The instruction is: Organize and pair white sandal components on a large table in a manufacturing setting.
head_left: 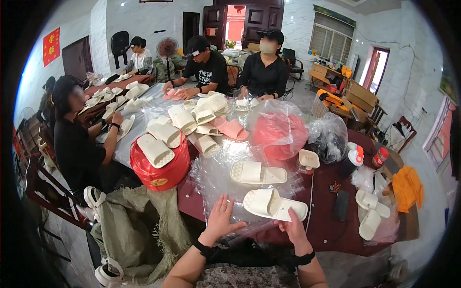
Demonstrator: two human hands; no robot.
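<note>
My right hand (292, 229) grips a cream slide slipper (297, 207) by its heel end, thumb on top and the other fingers hidden beneath. The slipper lies level, its strap end toward the left. My left hand (221, 222) is open, fingers spread, over the clear plastic bags (211, 185) just left of that slipper; it holds nothing. Directly beyond, a second cream slipper (274, 174) rests on the plastic, also with its strap end to the left.
A red plastic bundle (161, 168) with slippers on top stands left of the bags. Beyond lie piled cream slippers (182, 119) and pink ones (231, 128). A tumbler (353, 158), black phone (340, 205) and another slipper pair (370, 224) are rightward. Several people sit around the table.
</note>
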